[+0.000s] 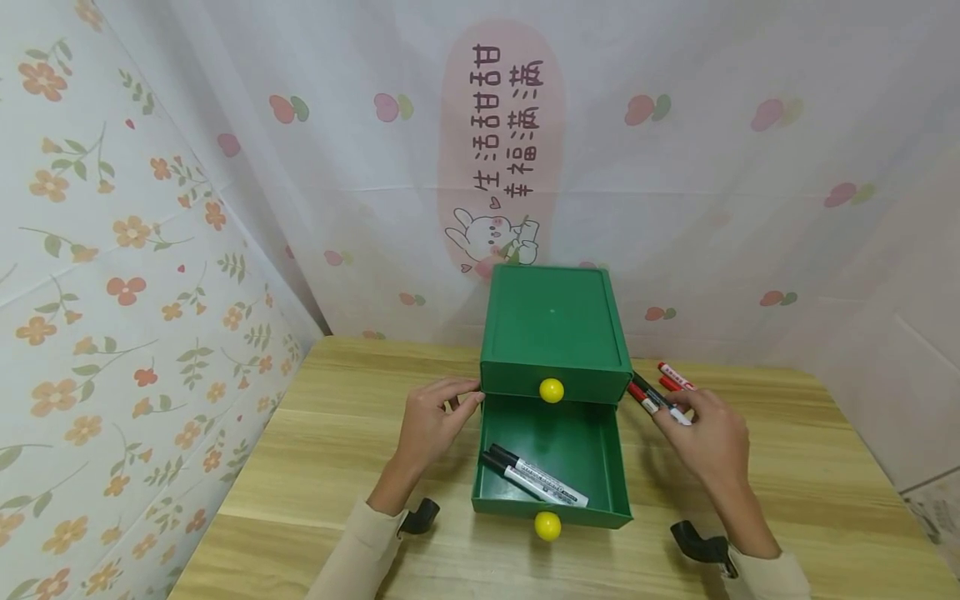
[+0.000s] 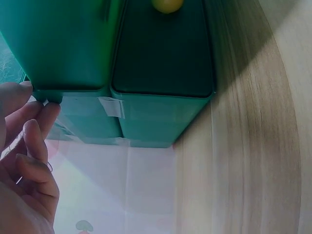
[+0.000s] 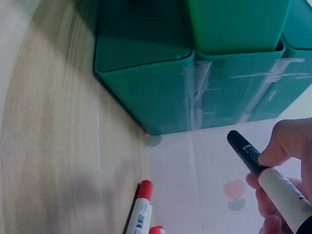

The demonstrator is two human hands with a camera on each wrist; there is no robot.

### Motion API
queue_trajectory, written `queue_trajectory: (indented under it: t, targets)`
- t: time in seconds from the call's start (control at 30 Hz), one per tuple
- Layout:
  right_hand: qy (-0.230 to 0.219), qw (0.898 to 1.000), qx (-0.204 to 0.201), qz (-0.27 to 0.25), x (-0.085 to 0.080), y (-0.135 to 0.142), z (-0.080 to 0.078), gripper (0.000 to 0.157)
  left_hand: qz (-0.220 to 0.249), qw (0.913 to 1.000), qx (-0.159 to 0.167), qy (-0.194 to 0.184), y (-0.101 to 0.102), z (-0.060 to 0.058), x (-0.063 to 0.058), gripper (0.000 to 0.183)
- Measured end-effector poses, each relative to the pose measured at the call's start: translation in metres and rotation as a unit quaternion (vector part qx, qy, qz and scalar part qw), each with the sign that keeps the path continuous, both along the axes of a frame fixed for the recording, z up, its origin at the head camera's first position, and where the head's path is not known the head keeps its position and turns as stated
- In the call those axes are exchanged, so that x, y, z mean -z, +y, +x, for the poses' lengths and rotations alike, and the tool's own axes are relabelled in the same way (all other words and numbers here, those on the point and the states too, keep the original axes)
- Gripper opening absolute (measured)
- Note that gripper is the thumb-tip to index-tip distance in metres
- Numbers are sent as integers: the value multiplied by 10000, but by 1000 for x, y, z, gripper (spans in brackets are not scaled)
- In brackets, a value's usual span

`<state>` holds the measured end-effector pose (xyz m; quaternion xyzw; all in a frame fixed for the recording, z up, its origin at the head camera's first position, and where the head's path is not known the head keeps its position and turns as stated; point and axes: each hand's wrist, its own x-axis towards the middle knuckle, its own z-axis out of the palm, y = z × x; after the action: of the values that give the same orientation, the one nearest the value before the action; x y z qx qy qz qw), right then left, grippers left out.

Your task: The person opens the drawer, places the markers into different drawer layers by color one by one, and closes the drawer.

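Black-capped marker (image 3: 280,192) | right hand (image 1: 708,429) pinches it near back edge of table (image 1: 360,433) | left hand (image 1: 435,421) touches green cabinet (image 1: 555,321), grip unclear

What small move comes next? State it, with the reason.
Likely, the right hand should carry the black-capped marker over to the open drawer: it pinches that marker beside the green cabinet, and two similar markers lie in that drawer.

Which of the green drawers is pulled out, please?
The middle drawer, with black-capped markers lying inside; the top drawer above it and the bottom drawer below are both closed.
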<state>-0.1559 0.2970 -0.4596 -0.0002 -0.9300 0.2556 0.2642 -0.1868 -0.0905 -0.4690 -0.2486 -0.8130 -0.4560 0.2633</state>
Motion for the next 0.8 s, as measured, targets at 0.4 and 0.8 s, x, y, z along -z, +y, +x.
queue_trajectory:
  t: [0.4,0.8]
  targets:
    - [99,9999,-27,99,-17,-2,9,17,-142,9999,-25,-35,-1,0,-4,21]
    - [286,9987,-116,407,-34,2,16,18,-538,9983,-119,-190,-4,2,-5,23]
